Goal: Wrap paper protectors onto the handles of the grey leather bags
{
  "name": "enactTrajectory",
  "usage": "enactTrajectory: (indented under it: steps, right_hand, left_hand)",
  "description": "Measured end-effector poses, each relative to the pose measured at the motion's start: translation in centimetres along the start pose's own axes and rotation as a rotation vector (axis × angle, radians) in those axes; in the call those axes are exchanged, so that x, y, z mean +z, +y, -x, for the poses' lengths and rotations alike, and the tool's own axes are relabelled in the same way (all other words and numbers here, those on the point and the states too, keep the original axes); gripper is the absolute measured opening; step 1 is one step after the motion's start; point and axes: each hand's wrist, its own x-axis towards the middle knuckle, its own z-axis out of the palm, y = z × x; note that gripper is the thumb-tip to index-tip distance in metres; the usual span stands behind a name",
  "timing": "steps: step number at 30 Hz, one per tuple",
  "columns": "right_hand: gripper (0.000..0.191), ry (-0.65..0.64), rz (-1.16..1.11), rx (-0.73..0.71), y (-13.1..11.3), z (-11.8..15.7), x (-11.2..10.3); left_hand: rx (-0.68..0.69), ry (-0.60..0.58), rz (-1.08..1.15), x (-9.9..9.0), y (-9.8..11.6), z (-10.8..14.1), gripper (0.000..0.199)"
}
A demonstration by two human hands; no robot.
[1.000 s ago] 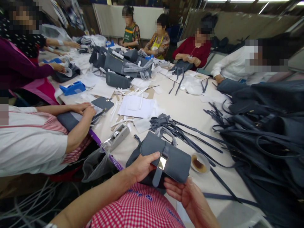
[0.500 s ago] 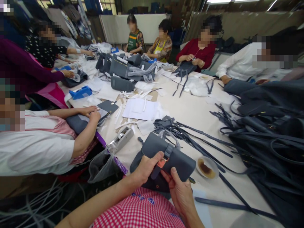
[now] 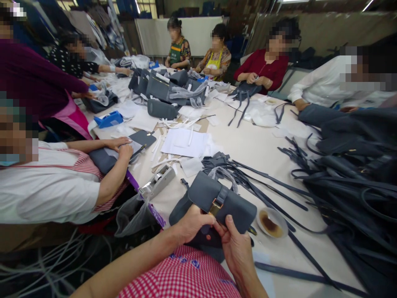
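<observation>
- Left hand [image 3: 194,225] and right hand [image 3: 238,245] grasp the bag [image 3: 203,190] at the table's [image 3: 245,142] near edge, partly hiding its strap [image 3: 222,195].
- Right, a dark heap [image 3: 347,159] runs out of view.
- Papers [image 3: 184,144] litter the pale tabletop; far, a white panel [image 3: 200,35].

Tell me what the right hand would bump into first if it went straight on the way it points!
Probably the bag: the right hand points at it and seems to touch it. The left hand is close too, so depth is unclear.
</observation>
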Motion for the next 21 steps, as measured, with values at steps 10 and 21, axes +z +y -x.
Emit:
enactTrajectory:
  steps: [10,21]
  right_hand:
    - [0.052,0.020,0.014,0.008,-0.3,-0.5,0.2]
    - [0.053,-0.016,0.004,0.026,-0.3,-0.9,0.0]
  left_hand:
    - [0.036,0.227,-0.096,1.6,0.1,-0.9,0.048]
    - [0.096,0.180,0.070,1.5,-0.4,-1.2,0.043]
